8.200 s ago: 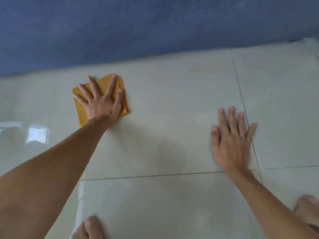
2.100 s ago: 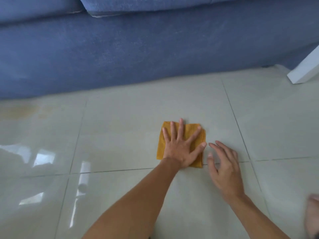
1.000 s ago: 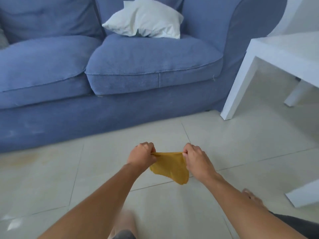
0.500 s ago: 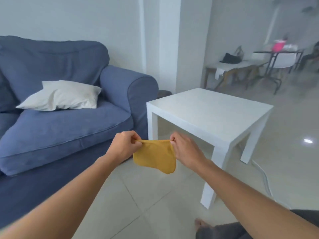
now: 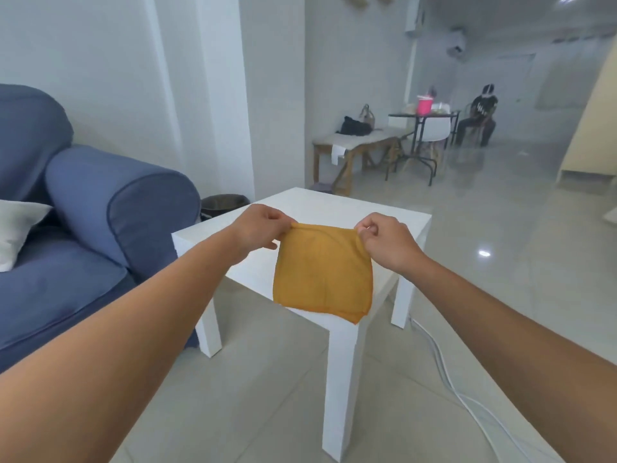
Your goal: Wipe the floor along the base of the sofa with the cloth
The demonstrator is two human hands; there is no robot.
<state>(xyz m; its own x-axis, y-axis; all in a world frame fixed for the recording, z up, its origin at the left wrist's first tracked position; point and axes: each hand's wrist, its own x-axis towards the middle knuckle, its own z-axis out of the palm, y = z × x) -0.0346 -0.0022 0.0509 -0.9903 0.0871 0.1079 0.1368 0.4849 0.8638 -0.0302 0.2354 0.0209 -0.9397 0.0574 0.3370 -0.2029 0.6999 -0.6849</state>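
Observation:
The folded orange cloth [image 5: 322, 274] hangs in the air in front of me, over the near part of a white side table [image 5: 337, 212]. My left hand [image 5: 258, 232] pinches its upper left corner and my right hand [image 5: 389, 240] pinches its upper right corner. The cloth's lower edge droops over the tabletop; I cannot tell whether it touches. The blue sofa [image 5: 100, 208] stands at the left, its armrest beside the table. The tiled floor [image 5: 253, 389] along the sofa's base shows only at the lower left.
A white pillow [image 5: 16, 228] lies on the sofa seat. A dark bin [image 5: 222, 203] stands behind the armrest. A white cable [image 5: 467, 396] runs across the floor at the right. Far back are tables, chairs and a seated person [image 5: 477, 120].
The cloth has been lifted off the floor and is held by both hands. My view has risen and swung right, from the sofa base to the white table, and the hands have spread the cloth wider.

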